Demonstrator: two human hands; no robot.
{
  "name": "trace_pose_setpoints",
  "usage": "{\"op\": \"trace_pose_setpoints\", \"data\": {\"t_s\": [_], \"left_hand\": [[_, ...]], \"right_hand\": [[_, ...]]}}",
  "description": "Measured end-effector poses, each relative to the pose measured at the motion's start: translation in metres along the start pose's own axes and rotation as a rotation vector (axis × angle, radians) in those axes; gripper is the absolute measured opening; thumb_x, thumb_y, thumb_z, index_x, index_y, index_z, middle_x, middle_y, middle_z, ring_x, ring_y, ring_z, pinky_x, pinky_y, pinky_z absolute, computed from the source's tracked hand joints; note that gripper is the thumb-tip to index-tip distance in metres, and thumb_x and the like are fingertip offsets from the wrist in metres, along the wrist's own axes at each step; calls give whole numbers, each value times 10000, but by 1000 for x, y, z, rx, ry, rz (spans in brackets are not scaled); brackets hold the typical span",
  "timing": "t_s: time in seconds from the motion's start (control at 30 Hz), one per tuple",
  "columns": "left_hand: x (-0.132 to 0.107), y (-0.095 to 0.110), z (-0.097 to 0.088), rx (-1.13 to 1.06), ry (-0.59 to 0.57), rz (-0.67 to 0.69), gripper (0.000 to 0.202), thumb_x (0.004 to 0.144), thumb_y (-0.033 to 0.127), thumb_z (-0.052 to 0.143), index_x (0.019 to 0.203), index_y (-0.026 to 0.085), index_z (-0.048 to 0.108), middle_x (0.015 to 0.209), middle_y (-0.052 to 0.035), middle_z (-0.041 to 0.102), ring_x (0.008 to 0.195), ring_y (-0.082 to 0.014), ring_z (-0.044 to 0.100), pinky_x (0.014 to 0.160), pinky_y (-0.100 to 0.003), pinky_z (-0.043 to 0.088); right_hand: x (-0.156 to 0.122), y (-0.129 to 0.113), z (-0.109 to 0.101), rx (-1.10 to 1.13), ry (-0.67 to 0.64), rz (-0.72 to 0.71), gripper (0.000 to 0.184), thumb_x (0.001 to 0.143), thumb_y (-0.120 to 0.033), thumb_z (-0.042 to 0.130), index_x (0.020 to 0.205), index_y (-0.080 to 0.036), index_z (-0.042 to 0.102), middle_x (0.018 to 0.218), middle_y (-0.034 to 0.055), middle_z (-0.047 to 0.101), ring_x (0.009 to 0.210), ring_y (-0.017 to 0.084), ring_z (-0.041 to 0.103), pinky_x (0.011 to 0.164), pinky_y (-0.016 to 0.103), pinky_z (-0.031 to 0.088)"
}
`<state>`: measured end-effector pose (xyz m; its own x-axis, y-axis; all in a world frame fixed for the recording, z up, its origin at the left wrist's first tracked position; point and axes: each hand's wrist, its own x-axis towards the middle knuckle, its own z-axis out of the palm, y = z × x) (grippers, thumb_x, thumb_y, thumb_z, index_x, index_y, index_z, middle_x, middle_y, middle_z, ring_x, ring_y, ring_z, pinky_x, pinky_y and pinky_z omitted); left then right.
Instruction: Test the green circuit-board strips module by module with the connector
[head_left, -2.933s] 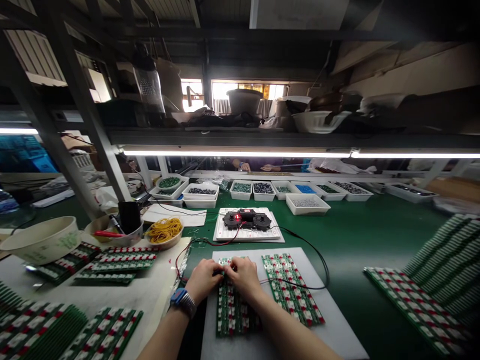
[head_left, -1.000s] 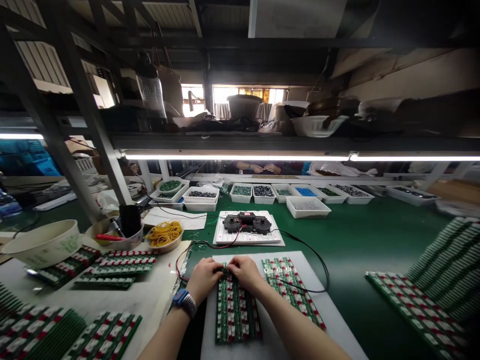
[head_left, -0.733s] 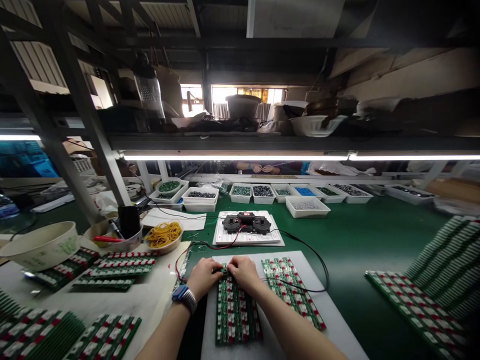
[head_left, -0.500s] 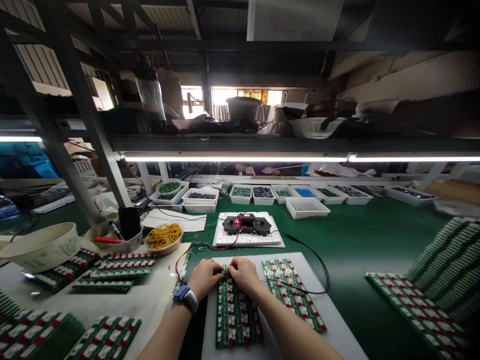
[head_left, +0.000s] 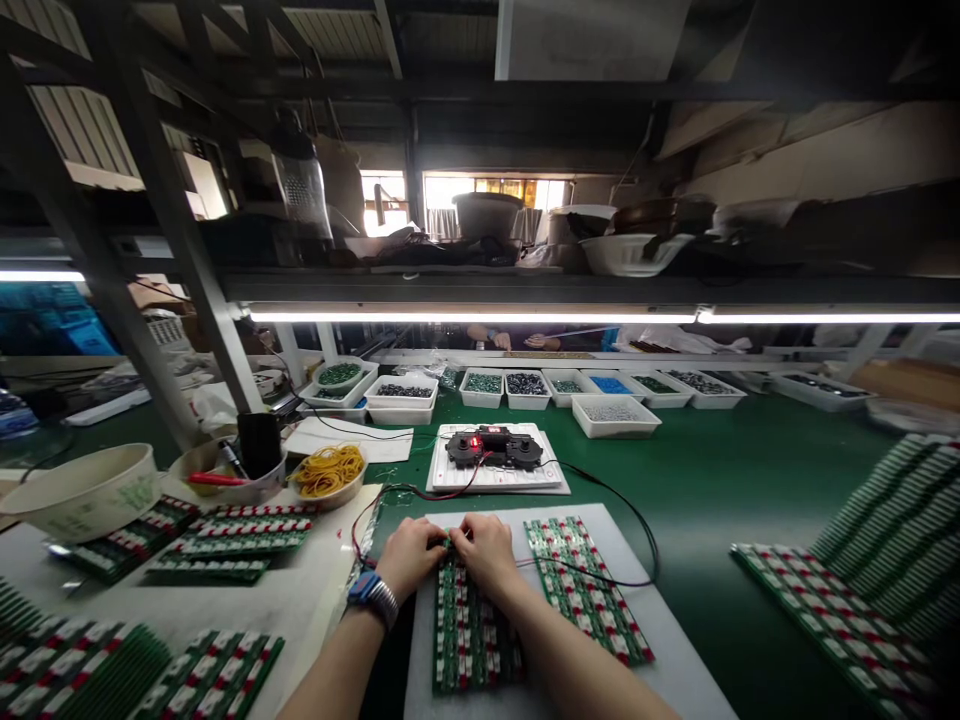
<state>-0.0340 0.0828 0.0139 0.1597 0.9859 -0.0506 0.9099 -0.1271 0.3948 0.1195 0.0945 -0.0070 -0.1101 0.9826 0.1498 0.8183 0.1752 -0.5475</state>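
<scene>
My left hand (head_left: 409,555) and my right hand (head_left: 484,548) rest side by side on the far end of a green circuit-board panel (head_left: 469,640) lying on a white mat (head_left: 660,640). Both hands have their fingers curled and pinched onto small things I cannot make out, pressed against the panel. Red and black wires (head_left: 600,575) run from my hands to a black tester (head_left: 495,447) showing a red light. A second panel (head_left: 581,585) lies just right of my right hand. A blue watch (head_left: 369,590) is on my left wrist.
Board panels (head_left: 225,540) lie stacked at the left and more panels (head_left: 862,590) at the right. A bowl of yellow rubber bands (head_left: 328,470), a white bowl (head_left: 79,490) and a black cup (head_left: 257,442) stand left. White parts trays (head_left: 611,412) line the back. Another person's hands (head_left: 517,340) work beyond them.
My hands have shifted slightly along the far end of the panel. The tester's red light was off about a second ago and is lit now.
</scene>
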Motion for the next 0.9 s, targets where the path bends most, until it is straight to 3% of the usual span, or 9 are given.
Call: {"op": "trace_pose_setpoints", "data": {"t_s": [0.57,0.9], "left_hand": [[-1,-1,1,-26,15,-4,225,824,214,611,996,250,751,1004,-23,695,1032,-224,564,910,-285,418],[2,-9,4,-72,47,12,235,816,259,635,1018,269,756,974,-17,702,1002,-218,580,905,-284,430]], "right_hand": [[-1,0,0,14,3,0,210,904,-328,576,800,-220,724,859,36,743,910,217,625,723,283,323],[6,1,-13,100,-134,12,199,866,-255,576,783,-223,754,843,21,766,834,180,649,704,262,338]]}}
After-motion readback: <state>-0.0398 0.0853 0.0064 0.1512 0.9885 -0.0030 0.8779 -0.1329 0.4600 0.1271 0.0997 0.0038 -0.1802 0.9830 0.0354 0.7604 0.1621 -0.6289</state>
